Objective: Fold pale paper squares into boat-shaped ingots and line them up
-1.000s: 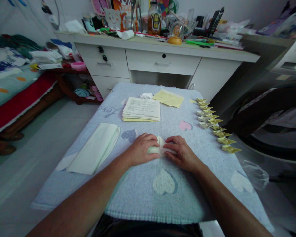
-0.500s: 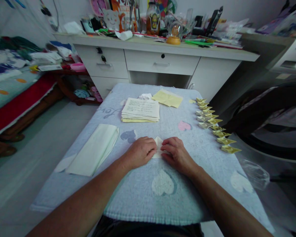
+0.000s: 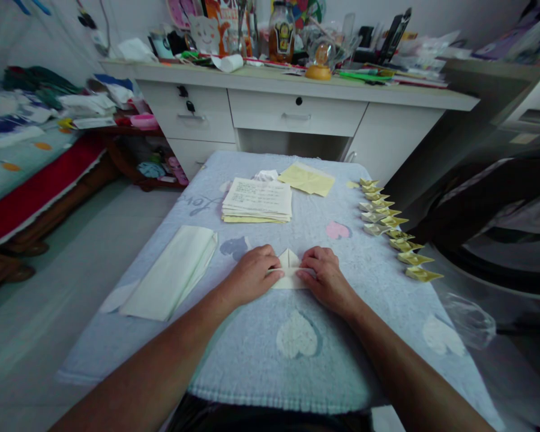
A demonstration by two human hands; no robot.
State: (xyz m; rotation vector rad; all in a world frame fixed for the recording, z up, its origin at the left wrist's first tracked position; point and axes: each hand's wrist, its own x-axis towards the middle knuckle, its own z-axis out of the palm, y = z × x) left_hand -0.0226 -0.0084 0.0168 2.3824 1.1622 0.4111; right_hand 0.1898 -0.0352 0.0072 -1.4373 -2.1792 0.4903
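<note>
A small sheet of pale paper (image 3: 290, 279), folded to a point at its far end, lies on the cloth-covered table between my hands. A raised flap runs across it from hand to hand. My left hand (image 3: 257, 273) pinches the flap's left end, thumb towards me and fingers curled behind. At the right end my right hand (image 3: 324, 275) grips the paper the same way. Beyond them sits a stack of written-on paper sheets (image 3: 257, 199). Folded paper boats (image 3: 387, 222) stand in a slanting row along the table's right side.
A folded white cloth or paper (image 3: 173, 273) lies to the left. Behind the stack are a yellow sheet (image 3: 306, 179) and a crumpled white tissue (image 3: 265, 175). A cluttered desk (image 3: 297, 89) stands at the back, with a front-loading washing machine (image 3: 533, 120) on the right.
My hands have drawn slightly apart along the flap, and more of the folded paper shows between them. The view has shifted a little.
</note>
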